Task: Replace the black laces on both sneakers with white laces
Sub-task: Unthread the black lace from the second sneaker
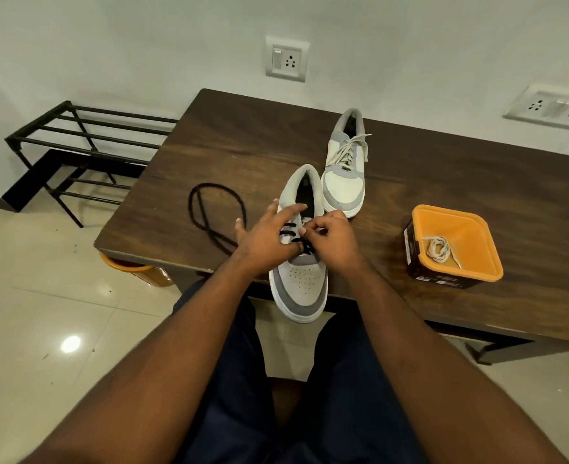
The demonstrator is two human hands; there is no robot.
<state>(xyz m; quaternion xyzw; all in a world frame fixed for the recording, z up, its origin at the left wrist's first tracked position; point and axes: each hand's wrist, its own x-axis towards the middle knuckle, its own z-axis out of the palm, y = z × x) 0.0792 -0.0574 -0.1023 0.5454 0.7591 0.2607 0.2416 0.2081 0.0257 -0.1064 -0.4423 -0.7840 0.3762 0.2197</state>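
A grey and white sneaker (301, 283) lies at the table's near edge, its toe overhanging toward me, with a black lace (290, 231) still threaded in its eyelets. My left hand (266, 237) rests on its left side with fingers spread across the tongue. My right hand (331, 239) has its fingers curled and pinches the black lace over the eyelets. Behind it stands a second sneaker (345, 169) threaded with a white lace. A loose black lace (209, 219) lies looped on the table to the left. A white lace (438, 249) is coiled inside an orange tub (477, 229).
The dark wooden table (444, 182) stands against a wall with sockets. A black metal shoe rack (75, 149) is on the tiled floor at the left. A yellow bucket (136, 266) sits under the table's left corner. My legs are below the table edge.
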